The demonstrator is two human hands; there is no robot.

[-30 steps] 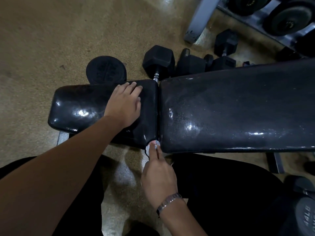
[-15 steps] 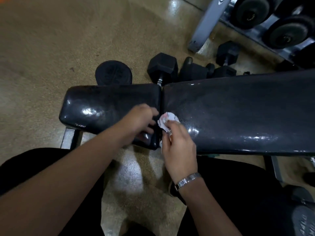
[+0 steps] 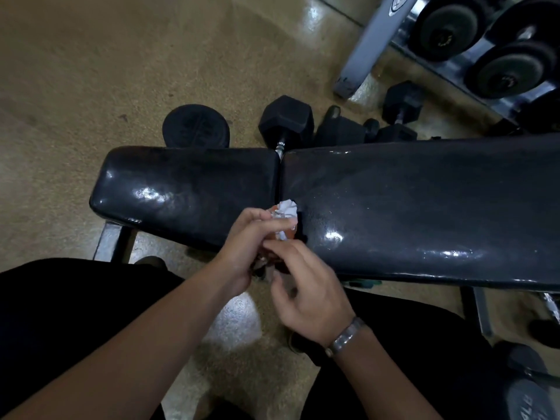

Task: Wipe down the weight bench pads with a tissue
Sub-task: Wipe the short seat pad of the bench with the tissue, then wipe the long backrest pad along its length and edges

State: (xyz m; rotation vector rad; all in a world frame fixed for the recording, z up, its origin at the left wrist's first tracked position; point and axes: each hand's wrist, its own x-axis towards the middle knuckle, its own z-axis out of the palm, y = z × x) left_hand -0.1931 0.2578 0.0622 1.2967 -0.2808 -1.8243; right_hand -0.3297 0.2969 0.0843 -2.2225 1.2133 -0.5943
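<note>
Handed the tissue over from right hand to left hand. Holds it now in curled left fingers above the bench seam; right fingers loose, empty. Probably regripping before more wiping.

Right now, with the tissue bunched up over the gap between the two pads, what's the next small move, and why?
Probably set the tissue down on the long pad and sweep it rightward. The left hand pinches it crumpled just over the seam, the right hand is close beneath, and that pad's surface looks speckled near the wad.
</note>
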